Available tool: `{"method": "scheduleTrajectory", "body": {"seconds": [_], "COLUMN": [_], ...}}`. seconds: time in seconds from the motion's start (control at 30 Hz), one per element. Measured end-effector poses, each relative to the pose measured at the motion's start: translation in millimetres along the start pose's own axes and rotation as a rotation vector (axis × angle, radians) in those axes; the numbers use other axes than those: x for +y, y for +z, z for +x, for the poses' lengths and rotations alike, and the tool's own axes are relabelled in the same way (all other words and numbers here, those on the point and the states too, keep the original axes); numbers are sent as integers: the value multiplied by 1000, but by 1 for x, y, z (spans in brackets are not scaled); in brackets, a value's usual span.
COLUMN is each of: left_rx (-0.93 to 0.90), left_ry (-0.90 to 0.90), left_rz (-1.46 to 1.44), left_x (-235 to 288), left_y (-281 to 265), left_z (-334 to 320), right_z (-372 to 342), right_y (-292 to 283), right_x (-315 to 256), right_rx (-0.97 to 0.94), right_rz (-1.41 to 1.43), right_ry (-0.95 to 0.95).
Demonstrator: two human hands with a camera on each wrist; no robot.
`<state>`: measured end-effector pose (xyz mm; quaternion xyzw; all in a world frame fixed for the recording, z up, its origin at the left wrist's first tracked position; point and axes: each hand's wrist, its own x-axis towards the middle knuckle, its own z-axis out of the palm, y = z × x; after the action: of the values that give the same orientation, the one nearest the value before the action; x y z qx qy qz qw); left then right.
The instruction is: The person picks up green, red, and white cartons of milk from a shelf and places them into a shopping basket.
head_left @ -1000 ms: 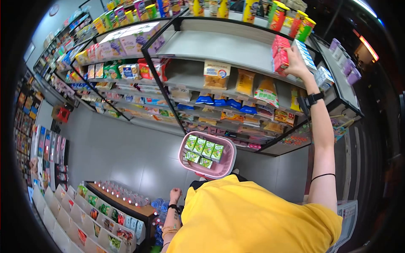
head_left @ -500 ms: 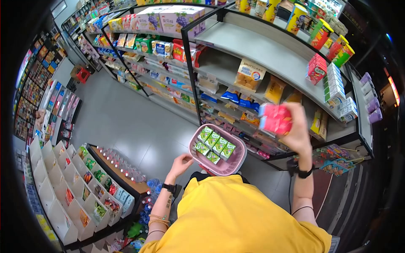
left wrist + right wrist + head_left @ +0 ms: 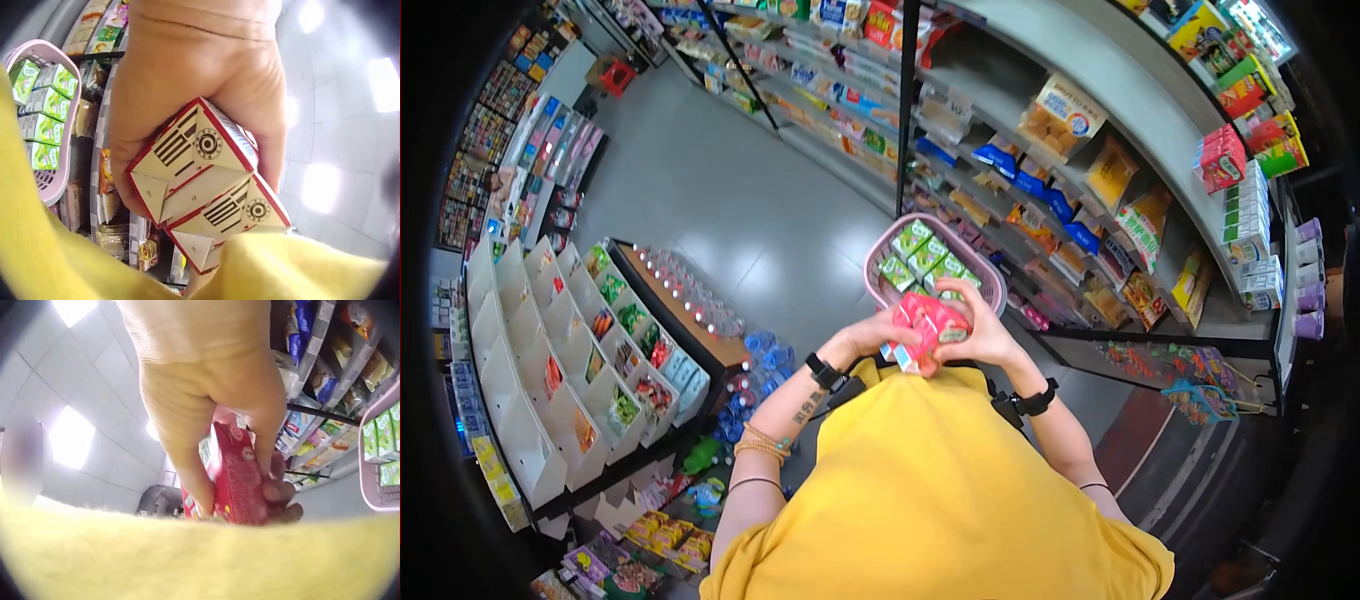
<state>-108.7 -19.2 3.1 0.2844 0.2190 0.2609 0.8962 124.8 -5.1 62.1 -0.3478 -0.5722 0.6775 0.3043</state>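
In front of the yellow shirt, both hands grip red drink cartons [image 3: 930, 322]. My left hand [image 3: 872, 330] holds them from the left, with two carton bases [image 3: 206, 172] side by side under its palm in the left wrist view. From the other side my right hand [image 3: 988, 335] has thumb and fingers around them, and a red side panel [image 3: 240, 475] shows in the right wrist view. Just beyond the hands, a pink basket [image 3: 997, 284] contains several green-and-white drink cartons [image 3: 912, 238]; the hands partly cover its near side.
Shelving with bagged snacks [image 3: 1060, 115] runs along the right. More red cartons [image 3: 1222, 158] and white cartons [image 3: 1246, 215] stand on its upper shelf. To the left are a white compartment rack [image 3: 530, 370] and water bottles [image 3: 690, 290]. Grey floor [image 3: 710, 190] lies between.
The right hand has brought the red cartons from the upper shelf down to the chest. The left hand has come up from beside the basket and now grips them too. The view has turned.
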Motion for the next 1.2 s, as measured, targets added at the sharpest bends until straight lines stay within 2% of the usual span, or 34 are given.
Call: {"method": "scheduleTrajectory", "body": {"seconds": [0.03,0.07,0.13,0.17,0.2,0.27,0.37,0.47,0.5,0.53,0.6,0.7,0.8,0.9,1.03,1.13,1.2], "left_rx": [43,84,176,240,305,360,491,523,545,629,792,959,1071,1153,1206,1226,1266], "left_ry": [18,35,119,127,133,156,251,136,68,51,12,74,66,99,99,87,84], "left_rz": [-14,-25,-90,-123,-154,-59,127,57,113,168,282,65,-90,-226,-288,-322,-372], "left_x": [-4,-8,-10,-18,-25,-37,-59,-63,-63,-72,-101,-123,-140,-153,-175,-182,-185], "left_y": [-8,-15,-14,-18,-22,-31,-33,-38,-42,-55,-89,-115,-123,-113,-100,-91,-84], "left_z": [-4,-7,-14,-14,-13,-11,0,-18,-28,-41,-69,-119,-161,-178,-191,-196,-195], "right_z": [2,-3,-2,-2,0,0,8,13,12,10,12,18,40,45,67,83,86], "right_y": [4,5,12,5,13,24,39,22,14,2,-12,-33,-25,-30,-10,-1,-1], "right_x": [22,39,45,59,44,50,85,100,115,147,156,219,247,352,378,378,394], "right_rx": [39,196,341,203,99,0,124,63,78,57,43,18,93,145,290,373,406], "right_rz": [-29,-214,-140,-95,25,4,83,193,156,81,-11,-244,-395,-816,-819,-788,-748], "right_ry": [-67,-56,124,150,213,318,310,546,593,528,776,970,991,773,794,906,873]}}
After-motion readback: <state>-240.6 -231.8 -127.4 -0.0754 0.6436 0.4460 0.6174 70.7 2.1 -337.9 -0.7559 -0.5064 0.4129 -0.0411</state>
